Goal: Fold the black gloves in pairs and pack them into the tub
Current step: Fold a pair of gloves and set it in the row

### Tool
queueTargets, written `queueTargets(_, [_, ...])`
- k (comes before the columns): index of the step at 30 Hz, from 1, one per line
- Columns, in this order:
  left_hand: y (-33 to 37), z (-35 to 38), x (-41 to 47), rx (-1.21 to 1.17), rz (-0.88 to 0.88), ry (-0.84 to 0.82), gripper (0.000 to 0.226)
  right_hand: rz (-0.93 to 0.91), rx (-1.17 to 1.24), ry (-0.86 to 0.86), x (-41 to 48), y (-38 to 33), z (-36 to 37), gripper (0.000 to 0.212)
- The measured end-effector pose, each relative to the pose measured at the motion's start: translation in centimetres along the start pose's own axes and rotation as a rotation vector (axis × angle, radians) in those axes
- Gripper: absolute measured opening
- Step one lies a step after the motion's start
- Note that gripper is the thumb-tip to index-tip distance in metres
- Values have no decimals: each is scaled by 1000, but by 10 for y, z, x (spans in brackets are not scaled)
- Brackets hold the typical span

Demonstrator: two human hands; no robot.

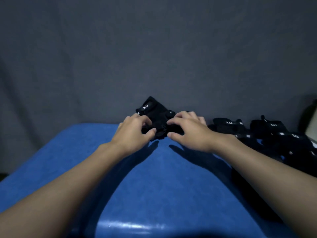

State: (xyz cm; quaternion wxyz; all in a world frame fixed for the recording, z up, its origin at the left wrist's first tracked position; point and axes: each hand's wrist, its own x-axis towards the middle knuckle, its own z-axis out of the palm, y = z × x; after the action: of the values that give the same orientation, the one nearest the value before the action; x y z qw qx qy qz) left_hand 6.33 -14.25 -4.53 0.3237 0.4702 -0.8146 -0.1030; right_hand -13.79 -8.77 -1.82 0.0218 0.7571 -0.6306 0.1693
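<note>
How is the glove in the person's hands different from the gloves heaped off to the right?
The held glove is gripped by the left hand and the right hand; the heaped gloves are in neither hand. The held glove is one bundle at the far middle of the blue surface; the heaped gloves are several, overlapping along its right side. Both are black with white 5.11 labels.

Near end of the glove [155, 109] hidden under curled fingers [146, 120], glove pile [274, 134] cut by right edge, pale object [311, 132] unidentifiable.
</note>
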Motion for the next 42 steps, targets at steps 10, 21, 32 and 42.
queueTargets(10, [-8, 0, 9, -12, -20, -16, 24, 55, -136, -22, 35, -2, 21, 49])
queueTargets(21, [1, -7, -1, -13, 14, -3, 29, -25, -32, 91, 20, -14, 11, 44])
queueTargets(32, [24, -23, -27, -67, -8, 44, 35, -87, 100, 155, -10, -34, -13, 43])
queueTargets(42, [26, -19, -29, -114, 49, 92, 38, -129, 206, 169, -27, -32, -17, 44])
